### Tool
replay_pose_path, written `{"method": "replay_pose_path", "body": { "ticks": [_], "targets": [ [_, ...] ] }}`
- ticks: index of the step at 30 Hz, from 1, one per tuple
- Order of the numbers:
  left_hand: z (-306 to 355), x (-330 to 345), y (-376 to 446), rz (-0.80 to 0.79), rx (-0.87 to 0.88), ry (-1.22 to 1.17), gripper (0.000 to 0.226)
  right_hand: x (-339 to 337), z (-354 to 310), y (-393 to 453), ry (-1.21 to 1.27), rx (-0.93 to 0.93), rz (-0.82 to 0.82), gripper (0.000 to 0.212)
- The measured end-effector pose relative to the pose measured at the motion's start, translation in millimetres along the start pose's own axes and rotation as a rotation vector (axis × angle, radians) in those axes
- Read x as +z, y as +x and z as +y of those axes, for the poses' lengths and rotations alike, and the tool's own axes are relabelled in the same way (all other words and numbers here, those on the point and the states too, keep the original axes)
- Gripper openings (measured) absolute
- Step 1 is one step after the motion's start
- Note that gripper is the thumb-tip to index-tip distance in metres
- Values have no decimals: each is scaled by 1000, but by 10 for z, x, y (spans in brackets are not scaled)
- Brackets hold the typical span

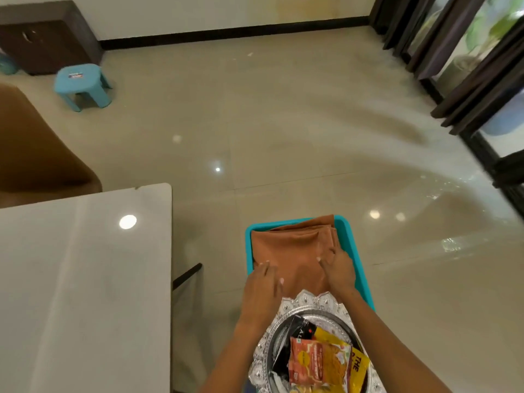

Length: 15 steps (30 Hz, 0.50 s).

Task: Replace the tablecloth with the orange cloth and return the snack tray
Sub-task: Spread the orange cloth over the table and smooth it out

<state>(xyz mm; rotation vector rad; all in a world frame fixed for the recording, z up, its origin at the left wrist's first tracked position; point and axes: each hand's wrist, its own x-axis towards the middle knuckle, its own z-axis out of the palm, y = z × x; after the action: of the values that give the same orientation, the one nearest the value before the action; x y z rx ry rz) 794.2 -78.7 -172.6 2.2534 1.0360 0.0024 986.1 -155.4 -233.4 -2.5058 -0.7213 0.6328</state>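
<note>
Both hands are down on the folded orange cloth point(292, 251). The left hand point(262, 287) lies flat on the cloth's near left corner, fingers fairly straight and together, gripping nothing. The right hand point(337, 269) rests on the cloth's right side with its fingers bent and pressing into the fabric; whether it has actually pinched a fold I cannot tell.

The cloth sits in a turquoise tray point(351, 251), filling most of it, one corner sticking over the tray's far rim. On the near side of the cloth, partly over it, is a silver snack tray point(307, 300) with a scalloped edge, lying between the two forearms. It holds snack packets point(317, 361), red-orange, yellow and black.

To the left of the turquoise tray stands a white table point(85, 279), its top bare and glossy. Far beyond the tray, across the shiny floor, is a small blue stool point(82, 83) beside a dark cabinet point(45, 43).
</note>
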Motion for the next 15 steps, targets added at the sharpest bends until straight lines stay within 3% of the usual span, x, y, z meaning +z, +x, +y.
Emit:
{"method": "replay_pose_path", "body": {
  "ticks": [3,7,9,12,15],
  "targets": [
    [1,220,319,-79,60,63,45,127,76,232,48,159,-26,60],
    [-91,570,693,-173,155,161,49,268,207,512,-107,193,-76,85],
    [-168,721,806,-210,178,190,50,349,191,592,-353,87,-72,86],
    [-313,834,927,-212,143,232,53,485,36,657,-475,-193,0,73],
    [-470,849,979,-220,74,270,55,664,-123,735,-614,-475,-169,92]
  ]
}}
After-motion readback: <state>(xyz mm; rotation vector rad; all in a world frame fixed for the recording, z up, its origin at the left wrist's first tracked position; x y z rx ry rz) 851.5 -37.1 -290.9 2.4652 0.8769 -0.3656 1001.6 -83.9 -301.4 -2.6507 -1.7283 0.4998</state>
